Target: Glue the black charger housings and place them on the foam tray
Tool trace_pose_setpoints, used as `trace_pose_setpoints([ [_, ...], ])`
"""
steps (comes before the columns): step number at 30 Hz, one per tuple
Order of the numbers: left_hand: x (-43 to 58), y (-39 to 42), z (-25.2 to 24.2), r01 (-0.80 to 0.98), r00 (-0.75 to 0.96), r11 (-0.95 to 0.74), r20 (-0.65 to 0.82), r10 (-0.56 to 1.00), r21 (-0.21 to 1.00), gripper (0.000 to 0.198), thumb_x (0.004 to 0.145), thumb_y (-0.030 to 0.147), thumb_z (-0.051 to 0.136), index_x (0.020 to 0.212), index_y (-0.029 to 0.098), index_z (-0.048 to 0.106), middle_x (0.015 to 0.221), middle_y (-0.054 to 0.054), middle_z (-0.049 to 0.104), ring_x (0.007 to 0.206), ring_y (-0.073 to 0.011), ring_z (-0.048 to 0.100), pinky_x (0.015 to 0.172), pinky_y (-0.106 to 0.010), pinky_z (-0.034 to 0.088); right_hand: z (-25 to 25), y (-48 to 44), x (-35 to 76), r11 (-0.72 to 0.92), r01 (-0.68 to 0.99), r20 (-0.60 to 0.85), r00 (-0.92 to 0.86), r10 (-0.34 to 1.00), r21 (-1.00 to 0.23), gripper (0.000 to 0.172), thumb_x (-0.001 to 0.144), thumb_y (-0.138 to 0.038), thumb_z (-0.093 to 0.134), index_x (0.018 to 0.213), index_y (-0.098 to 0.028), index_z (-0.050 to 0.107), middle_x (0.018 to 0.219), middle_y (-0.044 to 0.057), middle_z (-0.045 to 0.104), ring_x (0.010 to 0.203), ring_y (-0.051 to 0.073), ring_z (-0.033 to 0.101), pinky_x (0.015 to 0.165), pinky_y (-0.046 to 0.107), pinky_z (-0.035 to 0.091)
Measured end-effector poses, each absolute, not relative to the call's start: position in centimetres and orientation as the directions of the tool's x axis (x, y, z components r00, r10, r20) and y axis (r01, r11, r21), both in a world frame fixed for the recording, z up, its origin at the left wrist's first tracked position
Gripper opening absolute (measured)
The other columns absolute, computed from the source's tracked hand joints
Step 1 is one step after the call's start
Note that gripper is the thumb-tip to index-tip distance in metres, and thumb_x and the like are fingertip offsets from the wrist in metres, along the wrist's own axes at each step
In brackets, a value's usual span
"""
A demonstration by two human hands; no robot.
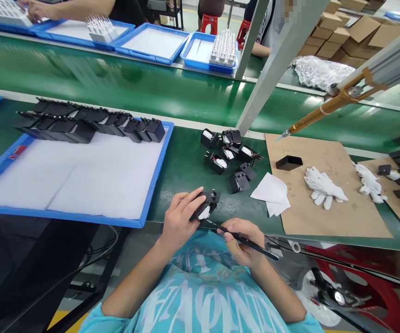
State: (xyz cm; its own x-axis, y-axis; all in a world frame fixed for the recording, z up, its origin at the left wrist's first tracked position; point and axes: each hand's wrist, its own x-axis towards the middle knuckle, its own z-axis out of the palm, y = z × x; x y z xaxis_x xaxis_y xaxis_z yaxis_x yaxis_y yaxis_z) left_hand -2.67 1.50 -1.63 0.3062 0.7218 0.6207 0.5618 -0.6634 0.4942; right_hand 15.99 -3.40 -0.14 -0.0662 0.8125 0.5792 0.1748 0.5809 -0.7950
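Note:
My left hand (182, 217) is wrapped round a small black plug-adapter case (211, 199), its open side showing something white inside. Between the fingers of my right hand (244, 238) lies a slim black pointed tool (251, 244), slanting down to the right. Its thin tip reaches the case's lower edge; whether it touches the inside I cannot tell. Just beyond my hands, several similar black cases (217, 163) with white insides and some wires lie loose on the green bench (182, 162). A folded white cloth (272, 192) is to the right of them.
At left stands a blue-rimmed tray (144, 217) with rows of black cases (78, 132). Brown cardboard (355, 217) at right bears an empty black housing (289, 162) and white gloves (324, 187). A hanging screwdriver (317, 113) angles over it. Co-workers' arms (78, 9) show across the bench.

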Motion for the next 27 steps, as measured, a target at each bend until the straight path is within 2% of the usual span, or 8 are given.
trace_pose_setpoints([
  [13,-2.6,1.3,-1.2,0.517,0.343,-0.674,0.595,0.727,0.527,0.049,0.079,-0.003,0.055,0.123,0.021,0.054,0.128,-0.013,0.065,0.103,-0.0226,0.056,0.087,-0.041,0.053,-0.7,-3.2,16.4,0.58,0.175,0.575,-0.087,0.814,-0.795,0.038,0.077,-0.001,0.058,0.107,-0.024,0.056,0.074,0.001,0.067,0.06,0.015,0.067,0.055,0.027,0.055],
  [18,-2.6,1.1,-1.1,0.446,0.331,-0.629,0.536,0.777,0.636,0.043,0.083,0.006,0.061,0.122,0.022,0.054,0.127,-0.012,0.066,0.103,-0.0209,0.059,0.088,-0.04,0.054,-0.7,-3.0,17.0,0.563,0.189,0.565,-0.049,0.823,-0.804,0.032,0.08,-0.004,0.057,0.105,-0.025,0.057,0.076,0.001,0.067,0.063,0.015,0.068,0.056,0.027,0.056],
  [22,-2.6,1.0,-1.1,0.389,0.314,-0.555,0.46,0.831,0.735,0.041,0.084,0.013,0.066,0.121,0.024,0.055,0.124,-0.01,0.066,0.104,-0.0198,0.061,0.087,-0.037,0.055,-0.6,-2.6,17.3,0.542,0.07,0.544,0.002,0.839,-0.837,0.032,0.084,-0.006,0.057,0.108,-0.027,0.057,0.078,0.002,0.068,0.066,0.016,0.069,0.056,0.029,0.057],
  [27,-2.6,0.9,-0.9,0.327,0.324,-0.509,0.411,0.852,0.796,0.039,0.084,0.019,0.068,0.121,0.024,0.055,0.119,-0.009,0.067,0.105,-0.0198,0.065,0.087,-0.035,0.056,-0.8,-2.1,17.3,0.548,0.057,0.536,-0.143,0.832,-0.835,0.019,0.084,-0.012,0.062,0.099,-0.024,0.063,0.081,0.004,0.071,0.071,0.018,0.069,0.062,0.031,0.058],
])
